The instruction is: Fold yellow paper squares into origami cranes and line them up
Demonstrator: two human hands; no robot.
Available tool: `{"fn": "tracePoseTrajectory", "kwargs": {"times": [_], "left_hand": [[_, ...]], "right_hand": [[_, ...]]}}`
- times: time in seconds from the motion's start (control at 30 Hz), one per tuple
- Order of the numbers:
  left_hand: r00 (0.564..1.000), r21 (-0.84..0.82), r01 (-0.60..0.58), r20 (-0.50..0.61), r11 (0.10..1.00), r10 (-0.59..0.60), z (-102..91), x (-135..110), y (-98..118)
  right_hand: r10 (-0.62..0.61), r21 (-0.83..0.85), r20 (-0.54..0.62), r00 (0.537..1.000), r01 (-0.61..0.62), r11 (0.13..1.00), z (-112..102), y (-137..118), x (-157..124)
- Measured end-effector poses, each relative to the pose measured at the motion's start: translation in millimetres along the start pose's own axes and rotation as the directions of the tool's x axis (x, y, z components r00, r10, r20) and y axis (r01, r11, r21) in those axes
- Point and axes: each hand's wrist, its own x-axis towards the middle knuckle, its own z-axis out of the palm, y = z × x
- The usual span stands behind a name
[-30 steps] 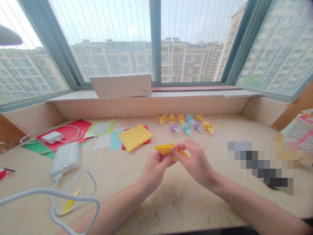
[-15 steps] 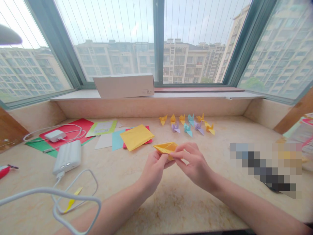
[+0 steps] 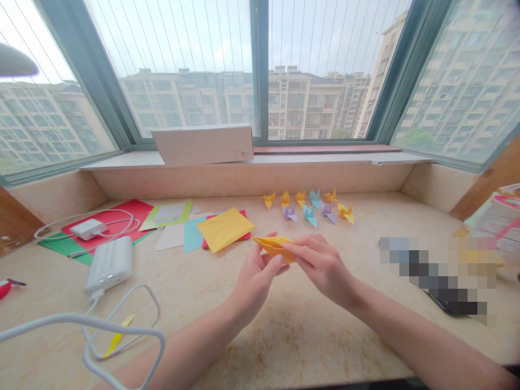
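Observation:
A partly folded piece of yellow origami paper point(image 3: 273, 246) is held above the middle of the counter, with a gap showing between its layers. My left hand point(image 3: 260, 271) grips it from the left and below, thumb on the near side. From the right, the fingers of my right hand point(image 3: 320, 261) pinch its right end; part of the paper is hidden behind them. Beyond my hands stand several small folded paper cranes in two rows, among them a yellow crane point(image 3: 346, 212), a blue crane point(image 3: 310, 216) and a purple crane point(image 3: 290, 213).
Flat yellow paper point(image 3: 226, 229) lies over red and blue sheets, left of my hands. Farther left are a white power bank point(image 3: 109, 264), a charger point(image 3: 88, 229) and a looping white cable point(image 3: 122, 324). A white box point(image 3: 203, 145) stands on the sill. A blurred dark object point(image 3: 439, 287) lies right.
The yellow paper has turned slightly and its layers show more openly. My right fingers have shifted to its right end. The whole view has moved a little.

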Motion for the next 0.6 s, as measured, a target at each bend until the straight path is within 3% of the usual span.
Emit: {"fn": "tracePoseTrajectory", "kwargs": {"times": [0.1,0.17,0.23,0.3,0.37,0.43,0.6], "left_hand": [[0.998,0.071,-0.060,-0.002,0.996,0.060,-3.4,1.9,-2.6],[0.983,0.168,-0.172,-0.041,0.971,0.181,-8.8,5.5,-2.6],[0.926,0.348,-0.328,-0.064,0.878,0.371,-15.2,9.8,0.5],[0.876,0.548,-0.426,0.052,0.720,0.479,-20.8,13.7,5.5],[0.845,0.630,-0.491,0.176,0.602,0.505,-24.7,16.4,9.7],[0.831,0.660,-0.519,0.240,0.543,0.502,-26.9,17.7,11.6],[0.805,0.704,-0.524,0.224,0.480,0.550,-29.8,17.7,10.0]], "right_hand": [[0.062,0.039,-0.042,0.997,-0.060,0.997,-0.4,2.1,1.6],[0.058,0.044,-0.040,0.997,-0.057,0.997,-2.2,2.7,3.1],[0.023,0.030,-0.018,1.000,-0.022,0.999,-4.9,2.5,4.4],[-0.026,0.016,0.013,1.000,0.026,1.000,-7.5,1.9,5.0],[-0.061,0.020,0.036,0.997,0.060,0.998,-8.9,1.6,4.9],[-0.053,0.034,0.035,0.998,0.052,0.998,-8.6,2.0,4.7],[0.112,-0.008,-0.050,0.992,-0.112,0.994,-5.9,5.2,6.4]]}}
